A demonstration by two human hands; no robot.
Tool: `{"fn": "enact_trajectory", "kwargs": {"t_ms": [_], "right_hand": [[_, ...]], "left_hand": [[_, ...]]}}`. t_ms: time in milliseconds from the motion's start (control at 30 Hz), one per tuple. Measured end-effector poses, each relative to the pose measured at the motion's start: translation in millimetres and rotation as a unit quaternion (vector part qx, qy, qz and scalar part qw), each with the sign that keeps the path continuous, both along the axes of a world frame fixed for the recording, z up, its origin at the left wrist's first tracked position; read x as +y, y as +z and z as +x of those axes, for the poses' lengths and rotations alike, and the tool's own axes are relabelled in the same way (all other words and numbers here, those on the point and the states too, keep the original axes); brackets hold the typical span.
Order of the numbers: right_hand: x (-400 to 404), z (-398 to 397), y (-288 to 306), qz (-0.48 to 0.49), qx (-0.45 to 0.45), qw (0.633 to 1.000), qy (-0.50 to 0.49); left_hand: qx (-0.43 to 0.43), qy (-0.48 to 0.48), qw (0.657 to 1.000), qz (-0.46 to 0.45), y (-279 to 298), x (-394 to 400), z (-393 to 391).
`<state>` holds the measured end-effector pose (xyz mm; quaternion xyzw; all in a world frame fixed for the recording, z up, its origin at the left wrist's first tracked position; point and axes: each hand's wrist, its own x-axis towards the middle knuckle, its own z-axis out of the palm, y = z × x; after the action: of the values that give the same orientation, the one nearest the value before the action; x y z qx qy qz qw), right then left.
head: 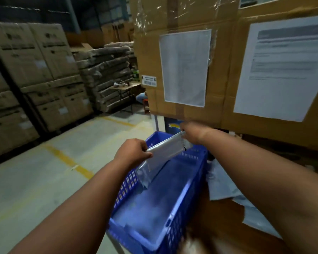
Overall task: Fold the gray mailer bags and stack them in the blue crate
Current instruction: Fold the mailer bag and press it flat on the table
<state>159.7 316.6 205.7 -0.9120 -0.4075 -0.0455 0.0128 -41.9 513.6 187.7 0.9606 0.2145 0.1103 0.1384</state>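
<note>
The crate (184,204) was bright blue, its side walls pierced with a lattice of small slots. The mailer bag (163,153) held above it was pale silvery gray. More bags (226,182) beside it were light gray-blue. The cartons (226,52) were brown with white printed sheets (185,66). The floor (35,180) was grayish green with yellow lines (70,160).
</note>
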Motion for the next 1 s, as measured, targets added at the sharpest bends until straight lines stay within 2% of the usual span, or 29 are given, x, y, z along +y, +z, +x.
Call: {"fn": "enact_trajectory", "kwargs": {"t_ms": [133,300,467,567,867,1000], "right_hand": [[57.0,20.8,-43.4,-0.057,0.027,0.998,-0.019],[100.9,42.9,-91.6,-0.034,0.087,0.995,-0.045],[133.9,50.7,-125.4,0.000,0.157,0.985,-0.075],[147.1,58.6,-141.2,0.030,0.174,0.982,-0.070],[160.0,57.9,-172.3,0.037,0.214,0.973,-0.084],[160.4,54.2,-180.3,0.026,0.232,0.969,-0.080]], "left_hand": [[0.046,0.024,0.999,-0.001,-43.9,28.6,16.3],[0.067,0.058,0.996,-0.012,-102.2,41.6,37.3],[0.086,0.099,0.991,-0.021,-136.8,46.9,54.2],[0.098,0.115,0.988,-0.018,-150.5,49.6,63.9],[0.156,0.116,0.981,0.011,-159.7,56.3,75.0],[0.144,0.116,0.983,0.022,-157.5,50.2,73.0]]}}
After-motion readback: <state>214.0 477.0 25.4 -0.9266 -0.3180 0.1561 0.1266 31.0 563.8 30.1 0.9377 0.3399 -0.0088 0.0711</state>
